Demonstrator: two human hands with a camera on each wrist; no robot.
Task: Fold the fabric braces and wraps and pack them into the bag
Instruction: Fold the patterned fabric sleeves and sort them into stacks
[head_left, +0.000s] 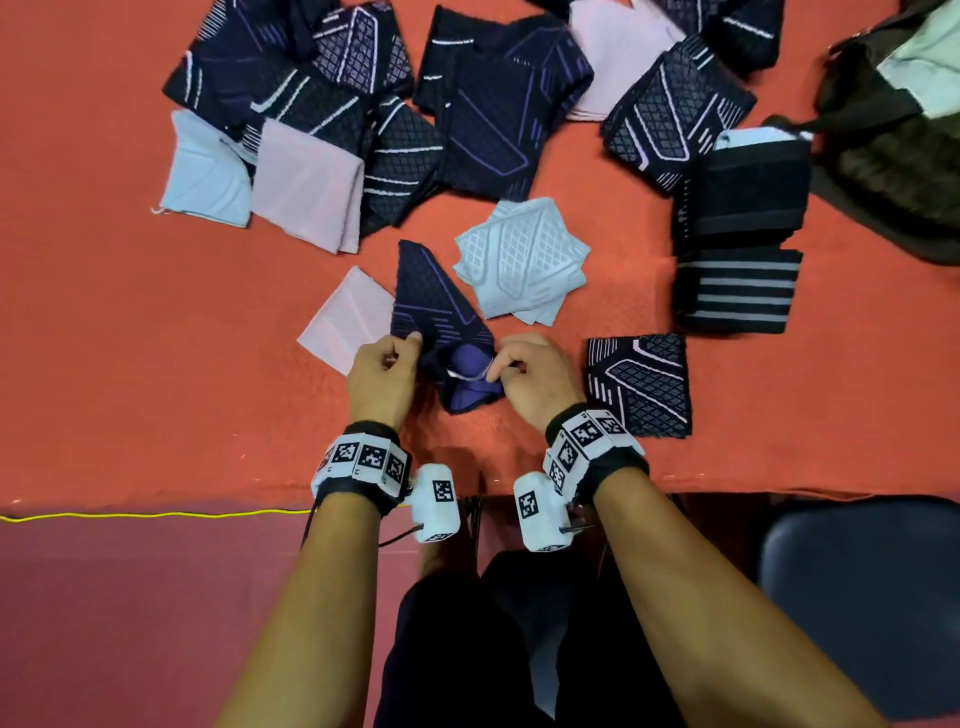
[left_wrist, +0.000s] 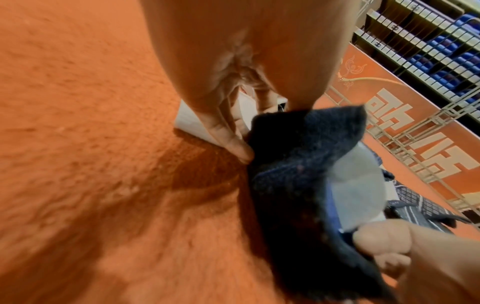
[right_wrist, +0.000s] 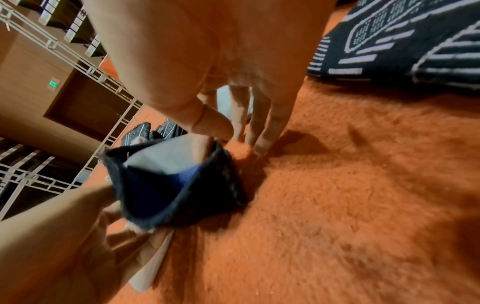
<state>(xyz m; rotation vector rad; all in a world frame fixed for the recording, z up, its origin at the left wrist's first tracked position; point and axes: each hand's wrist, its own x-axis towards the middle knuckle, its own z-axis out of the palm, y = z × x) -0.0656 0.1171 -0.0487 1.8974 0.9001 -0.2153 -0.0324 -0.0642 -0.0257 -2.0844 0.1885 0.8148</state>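
Note:
A dark navy brace (head_left: 441, 306) with purple lines lies on the orange cloth near the table's front edge, its near end pulled open to show a purple lining. My left hand (head_left: 387, 364) pinches the left side of that opening, and my right hand (head_left: 524, 371) pinches the right side. In the left wrist view the brace (left_wrist: 298, 164) hangs from my left hand (left_wrist: 233, 131). The right wrist view shows the open mouth of the brace (right_wrist: 168, 185) under my right hand (right_wrist: 215, 123). The dark bag (head_left: 893, 130) sits at the far right.
A folded white brace (head_left: 522, 260) and a pink one (head_left: 345, 319) lie just beyond my hands. A folded dark patterned brace (head_left: 641, 384) is to the right, black striped wraps (head_left: 737, 234) behind it. Several unfolded braces (head_left: 322, 104) crowd the back. A dark chair (head_left: 872, 597) stands front right.

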